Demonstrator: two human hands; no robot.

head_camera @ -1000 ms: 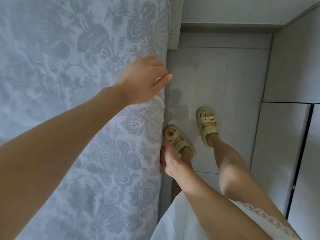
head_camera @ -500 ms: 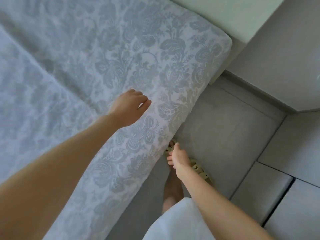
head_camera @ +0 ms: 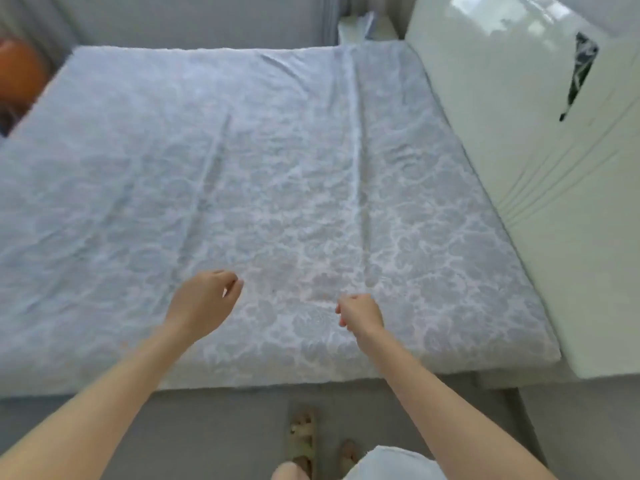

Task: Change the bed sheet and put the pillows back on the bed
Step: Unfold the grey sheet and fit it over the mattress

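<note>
Where curled fingers (head_camera: 230, 277) hang, the sheet (head_camera: 277, 150) lies beneath.

A patterned sheet (head_camera: 277, 161) covers the bed. Above it hover the left hand (head_camera: 204, 303) at eight o'clock, loosely curled, and the right hand (head_camera: 360, 311) at five o'clock, fisted.

We've got a grey floor (head_camera: 207, 427) along the bottom with a pair of pale green sandals (head_camera: 303, 441) on it and a bit of white clothing (head_camera: 391, 462) just beside them. On the right there's a big glossy white panel (head_camera: 502, 133) with a dark patterned patch (head_camera: 581, 71) near its top. Up in the left corner sits a blurry orange round thing (head_camera: 17, 71) we can't make out.
</note>
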